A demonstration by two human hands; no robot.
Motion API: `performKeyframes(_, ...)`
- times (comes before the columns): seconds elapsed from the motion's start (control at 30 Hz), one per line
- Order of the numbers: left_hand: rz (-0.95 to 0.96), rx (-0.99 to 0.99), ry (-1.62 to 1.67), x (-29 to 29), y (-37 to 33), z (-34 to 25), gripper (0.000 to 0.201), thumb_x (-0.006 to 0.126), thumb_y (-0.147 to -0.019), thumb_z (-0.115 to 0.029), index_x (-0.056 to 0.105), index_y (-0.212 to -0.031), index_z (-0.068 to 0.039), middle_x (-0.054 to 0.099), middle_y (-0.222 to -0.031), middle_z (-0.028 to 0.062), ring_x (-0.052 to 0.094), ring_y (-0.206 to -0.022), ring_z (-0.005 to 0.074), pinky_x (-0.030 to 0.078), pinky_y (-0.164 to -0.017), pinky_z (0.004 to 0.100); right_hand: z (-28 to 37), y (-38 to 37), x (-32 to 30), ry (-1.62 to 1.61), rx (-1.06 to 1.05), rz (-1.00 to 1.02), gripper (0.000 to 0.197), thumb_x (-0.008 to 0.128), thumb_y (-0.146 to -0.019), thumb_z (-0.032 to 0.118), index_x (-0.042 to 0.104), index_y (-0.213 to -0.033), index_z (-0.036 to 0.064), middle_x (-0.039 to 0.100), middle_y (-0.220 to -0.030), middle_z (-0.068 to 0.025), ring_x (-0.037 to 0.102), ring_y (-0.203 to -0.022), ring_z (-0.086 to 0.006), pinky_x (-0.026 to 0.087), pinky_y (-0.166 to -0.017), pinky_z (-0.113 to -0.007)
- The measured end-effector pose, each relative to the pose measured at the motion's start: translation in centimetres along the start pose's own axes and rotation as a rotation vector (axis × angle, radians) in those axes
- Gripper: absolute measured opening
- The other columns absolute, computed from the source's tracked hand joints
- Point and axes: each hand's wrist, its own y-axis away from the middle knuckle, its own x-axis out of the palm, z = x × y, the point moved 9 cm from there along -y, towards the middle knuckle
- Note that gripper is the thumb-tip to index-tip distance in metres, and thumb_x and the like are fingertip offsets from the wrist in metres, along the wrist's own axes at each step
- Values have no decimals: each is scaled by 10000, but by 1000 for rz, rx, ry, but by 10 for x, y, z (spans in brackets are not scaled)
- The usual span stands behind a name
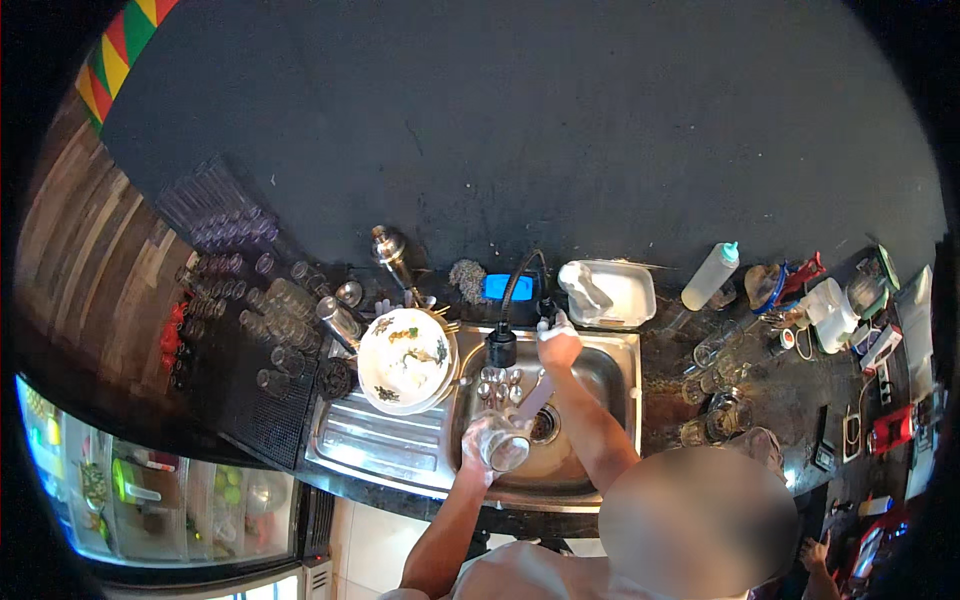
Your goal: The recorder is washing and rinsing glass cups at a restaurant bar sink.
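Note:
My left hand (476, 452) is closed around a clear glass (506, 450), tilted over the near left part of the steel sink (590, 400). At the sink's back edge my right hand (559, 345) is closed on the base of the black faucet (546, 308), where its lever seems to be; the fingers partly hide it. The faucet's black spout head (501, 348) hangs down over the basin. Several spoons (498, 385) lie in the sink beside the drain (544, 424). Whether water runs is hard to make out.
Stacked white plates (402, 362) with food scraps sit on the drainboard (385, 440). Behind stand a metal shaker (392, 258), a scouring pad (467, 281), a blue sponge (508, 287) and a white tray (630, 292). Glasses (285, 310) crowd the left; a squeeze bottle (711, 275) stands right.

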Motion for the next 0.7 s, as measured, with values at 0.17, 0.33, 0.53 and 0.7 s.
performKeyframes(0.17, 8, 657, -1539, 23, 15, -39, 169, 711, -655, -114, 579, -753, -73, 596, -698, 20, 579, -621, 105, 480, -562, 224, 22, 8, 11, 143, -516, 28, 344, 551, -722, 239, 571, -1040, 108, 599, -764, -126, 581, -667, -315, 456, -627, -417)
performKeyframes(0.33, -7, 140, -201, -47, -10, -9, 170, 695, -662, -117, 584, -781, -74, 605, -730, 26, 590, -644, 123, 480, -582, 224, 33, 27, 5, 233, -514, 206, 470, 501, -722, 206, 469, -1188, 160, 602, -772, -89, 593, -685, -263, 459, -614, -411)
performKeyframes(0.53, 135, 238, -706, -40, -21, 3, 288, 523, -778, -260, 526, -999, -76, 596, -880, 76, 591, -774, 213, 491, -667, 318, -9, 111, 53, -251, -170, 722, 292, 585, -706, 297, 626, -852, 47, 630, -737, -94, 600, -698, -230, 472, -640, -315)
performKeyframes(0.7, 39, -175, -6, -80, -36, 45, 437, 474, -793, -370, 461, -1130, -93, 554, -1033, 77, 555, -930, 222, 472, -760, 379, 36, 173, 70, -1093, 57, 1228, 208, 654, -675, 178, 606, -781, 5, 610, -765, -43, 582, -688, -152, 473, -606, -308)
